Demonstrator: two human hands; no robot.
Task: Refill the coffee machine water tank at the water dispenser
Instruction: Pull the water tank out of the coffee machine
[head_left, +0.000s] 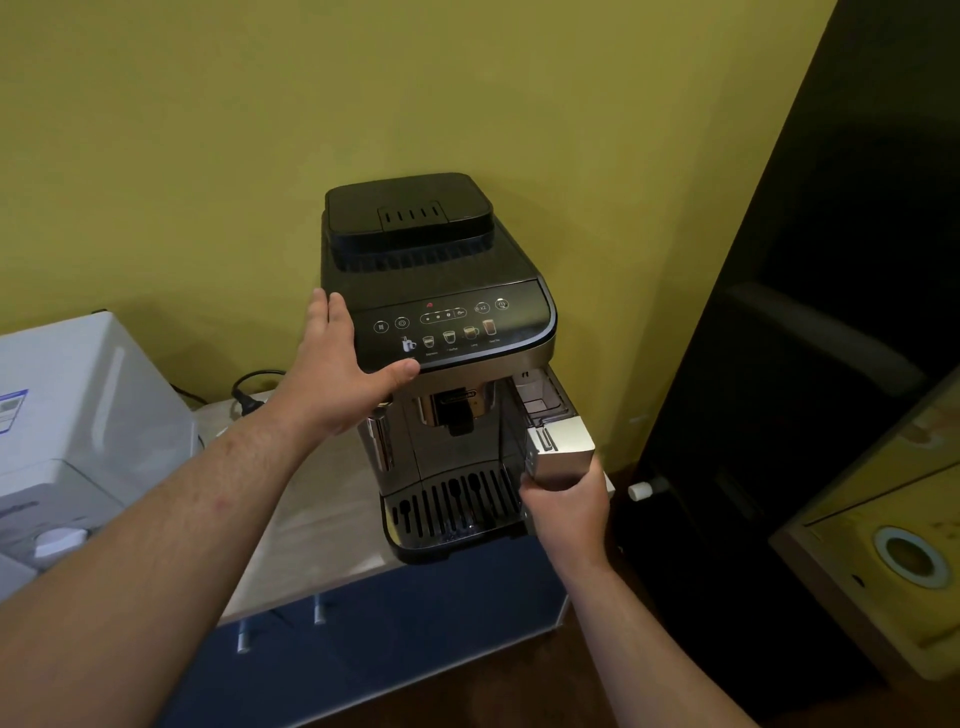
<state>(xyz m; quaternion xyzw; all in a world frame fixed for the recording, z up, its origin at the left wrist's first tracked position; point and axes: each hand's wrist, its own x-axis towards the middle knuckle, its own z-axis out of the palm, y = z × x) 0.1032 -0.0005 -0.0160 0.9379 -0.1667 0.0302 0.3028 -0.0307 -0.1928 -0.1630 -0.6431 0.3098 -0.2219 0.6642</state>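
Early stage: we brace the coffee machine (441, 312) with our flat, spread left hand (343, 369), our right hand (566, 506) gripping the water tank (558, 441), partly drawn out, apparently empty; filling remains.

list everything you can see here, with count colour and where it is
coffee machine: one, black and silver, on the counter against the wall
water tank: one, clear with silver front, partly pulled out of the machine's right side
drip tray: one, black slotted, at the machine's base
counter: one, light top, under the machine
cabinet: one, blue with metal handles, below the counter
white appliance: one, white, left on the counter
power cable: one, black, behind the left wrist
wall: yellow-green, behind everything
dark furniture: one, black, at right
left hand: one, flat on the machine's front left corner
right hand: one, grip on the water tank front
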